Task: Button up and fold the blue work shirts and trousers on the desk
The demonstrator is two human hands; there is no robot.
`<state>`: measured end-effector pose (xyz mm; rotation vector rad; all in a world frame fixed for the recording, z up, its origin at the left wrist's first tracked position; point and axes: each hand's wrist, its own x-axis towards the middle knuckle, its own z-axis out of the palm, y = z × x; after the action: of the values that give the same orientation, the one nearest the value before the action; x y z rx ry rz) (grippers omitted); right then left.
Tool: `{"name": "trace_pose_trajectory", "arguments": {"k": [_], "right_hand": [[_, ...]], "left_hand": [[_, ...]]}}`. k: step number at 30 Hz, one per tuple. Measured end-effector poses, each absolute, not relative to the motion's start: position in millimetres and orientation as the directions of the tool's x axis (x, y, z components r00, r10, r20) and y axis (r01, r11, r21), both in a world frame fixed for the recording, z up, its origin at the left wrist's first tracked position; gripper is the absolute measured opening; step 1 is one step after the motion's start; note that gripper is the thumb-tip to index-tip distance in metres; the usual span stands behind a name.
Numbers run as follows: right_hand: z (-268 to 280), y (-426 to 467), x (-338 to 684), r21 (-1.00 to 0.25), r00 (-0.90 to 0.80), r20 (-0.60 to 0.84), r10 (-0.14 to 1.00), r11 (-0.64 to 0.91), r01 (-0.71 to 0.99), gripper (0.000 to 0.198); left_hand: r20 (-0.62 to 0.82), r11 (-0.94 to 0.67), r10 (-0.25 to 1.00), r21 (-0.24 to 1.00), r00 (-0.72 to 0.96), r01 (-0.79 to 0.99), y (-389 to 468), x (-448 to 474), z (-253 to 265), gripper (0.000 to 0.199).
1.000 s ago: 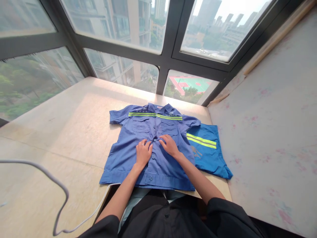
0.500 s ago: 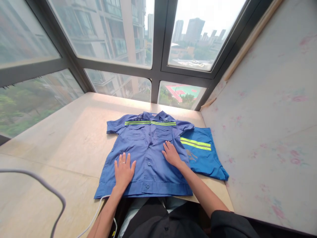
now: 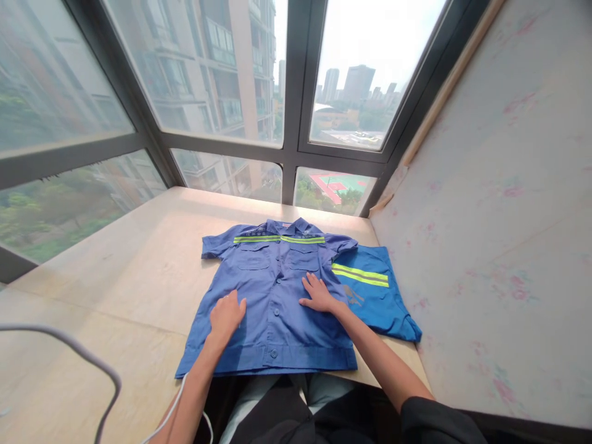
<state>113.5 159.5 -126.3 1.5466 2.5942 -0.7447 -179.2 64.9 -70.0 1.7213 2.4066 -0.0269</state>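
A blue short-sleeved work shirt (image 3: pixel 259 320) lies spread front up, collar away from me, with a yellow-green reflective band across its chest. Over the lower left of the shirt, my left hand (image 3: pixel 226 314) has its fingers bent downward and its thumb apart; the fingertips are hidden and no held thing shows. My right hand (image 3: pixel 319 295) rests open on the shirt's right half, below the pocket, fingers spread. Partly beneath the shirt's right side lies a folded brighter blue garment (image 3: pixel 386 308) with yellow-green stripes and a grey print.
Both garments lie on a pale wooden surface (image 3: pixel 115 259) below framed windows (image 3: pixel 291 111). A flower-patterned wall (image 3: pixel 476 259) bounds the right side. At the left a thick grey cable (image 3: pixel 87 351) arches up, and a thin white cord (image 3: pixel 178 398) passes by my left forearm.
My left hand has gone from flat with spread fingers to bent fingers, shifting slightly left. My right hand stays on the shirt. The camera view has tilted slightly upward.
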Motion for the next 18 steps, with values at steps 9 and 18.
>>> {"name": "trace_pose_trajectory", "arguments": {"k": [9,18], "right_hand": [[-100.6,164.3,113.1,-0.397,-0.513,-0.425,0.746,0.356,0.846,0.091],[-100.0,170.1,125.6,-0.537,-0.701,-0.310,0.642,0.491,0.686,0.072]], "left_hand": [[-0.356,0.305,0.902,0.129,-0.243,0.944,74.0,-176.8,-78.2,0.055],[-0.026,0.301,0.953,0.142,-0.301,0.943,95.3,-144.5,-121.2,0.074]]}}
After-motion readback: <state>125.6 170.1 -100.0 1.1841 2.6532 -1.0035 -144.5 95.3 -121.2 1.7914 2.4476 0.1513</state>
